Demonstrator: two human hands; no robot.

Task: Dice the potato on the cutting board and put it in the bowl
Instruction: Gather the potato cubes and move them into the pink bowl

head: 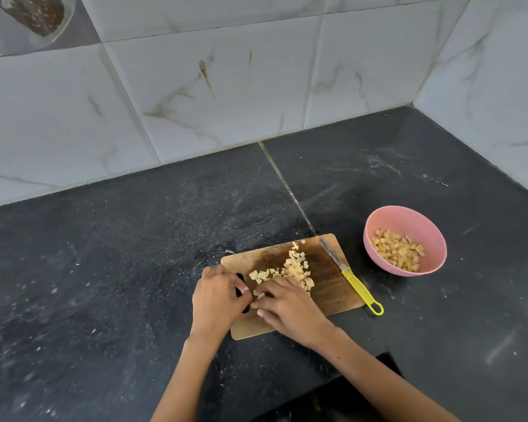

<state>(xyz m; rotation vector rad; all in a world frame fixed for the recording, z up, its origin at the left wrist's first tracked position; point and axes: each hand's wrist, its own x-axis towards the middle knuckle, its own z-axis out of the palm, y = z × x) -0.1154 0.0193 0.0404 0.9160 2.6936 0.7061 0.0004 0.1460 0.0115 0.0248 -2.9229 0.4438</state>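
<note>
A wooden cutting board lies on the dark counter with a heap of small yellow potato dice on its middle. To its right a pink bowl holds more potato dice. A knife with a yellow handle rests on the board's right edge, blade pointing away from me. My left hand sits palm down at the board's left end, fingers curled; anything under it is hidden. My right hand lies palm down on the board, fingers reaching left to meet the left hand's fingertips at the near edge of the heap.
The black stone counter runs left and back to a tiled wall, with a second tiled wall closing the right corner. The counter's front edge drops off below my right forearm.
</note>
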